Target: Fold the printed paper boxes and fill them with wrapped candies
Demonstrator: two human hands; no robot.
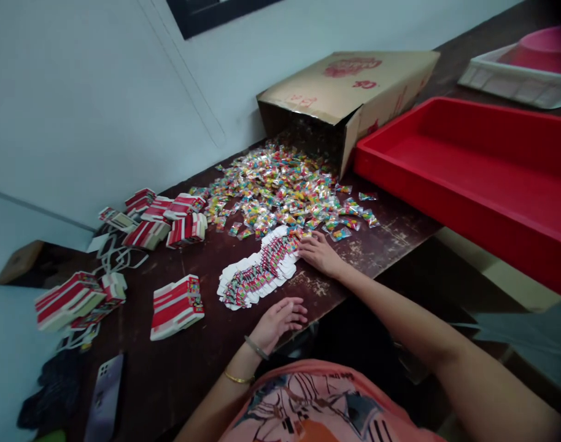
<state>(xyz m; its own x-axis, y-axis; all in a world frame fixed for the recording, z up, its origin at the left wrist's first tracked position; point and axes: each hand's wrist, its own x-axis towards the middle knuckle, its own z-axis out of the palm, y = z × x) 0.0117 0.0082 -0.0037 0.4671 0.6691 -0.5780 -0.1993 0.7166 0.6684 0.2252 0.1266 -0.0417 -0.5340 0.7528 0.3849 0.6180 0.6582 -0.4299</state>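
Fanned-out printed cards (257, 270), white with red and green print, lie overlapped in a curved row on the dark table. At the row's far right end, my right hand (320, 253) rests palm down, its bent fingertips on the last cards beside a small candy packet. The thumb and whatever lies under the fingers are hidden. My left hand (280, 321) hovers near the table's front edge, just below the row, fingers loosely stretched and holding nothing. Behind the cards spreads a heap of clear candy packets (280, 187) with colourful sweets, spilling from a tipped cardboard box (340, 86).
A stack of red-and-white cards (177, 307) sits left of the row, with more bundles (69, 301) farther left. A phone (104, 396) lies at the near left. On the right, a large red tray (464, 190) juts past the table edge; a white basket (515, 80) stands behind it.
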